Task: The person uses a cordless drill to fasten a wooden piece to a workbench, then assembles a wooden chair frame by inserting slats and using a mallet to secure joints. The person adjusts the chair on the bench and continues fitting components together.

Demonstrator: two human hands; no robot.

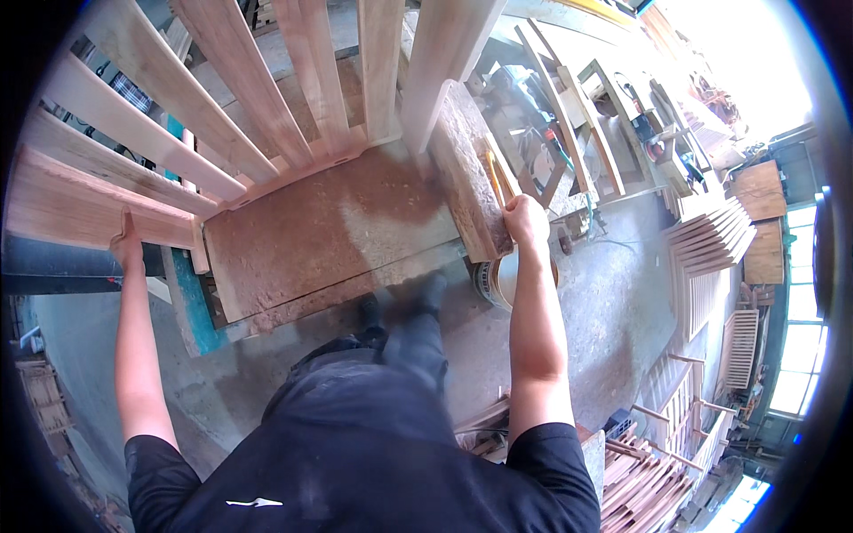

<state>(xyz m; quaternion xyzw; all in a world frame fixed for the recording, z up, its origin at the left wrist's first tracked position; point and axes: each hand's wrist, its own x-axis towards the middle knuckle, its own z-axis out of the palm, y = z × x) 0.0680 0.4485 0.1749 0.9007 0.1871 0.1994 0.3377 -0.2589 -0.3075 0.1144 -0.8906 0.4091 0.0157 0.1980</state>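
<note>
Hands gripped a big wooden slatted frame from both sides. The left hand (pixel 127 245) was wrapped around the end of the frame's (pixel 267 107) wide board, fingers curled tight on its edge. The right hand (pixel 526 219) was closed around the frame's other thick end piece, near a yellow tool (pixel 491 175) that lay on the rough wood. The frame stood over the tabletop (pixel 329 235), and its pale slats fanned up and away from the person. The tabletop was brown, dusty and worn, with a blue-green edge (pixel 188 302) on its left side. Below it, the floor (pixel 613 311) was grey and dusty concrete. A white bucket (pixel 494 282) sat on the floor just under the right arm. More slatted wooden parts (pixel 711 240) were stacked at the right of the room, near bright windows (pixel 795 355). Wooden sticks (pixel 644 484) lay piled in the lower right corner.
</note>
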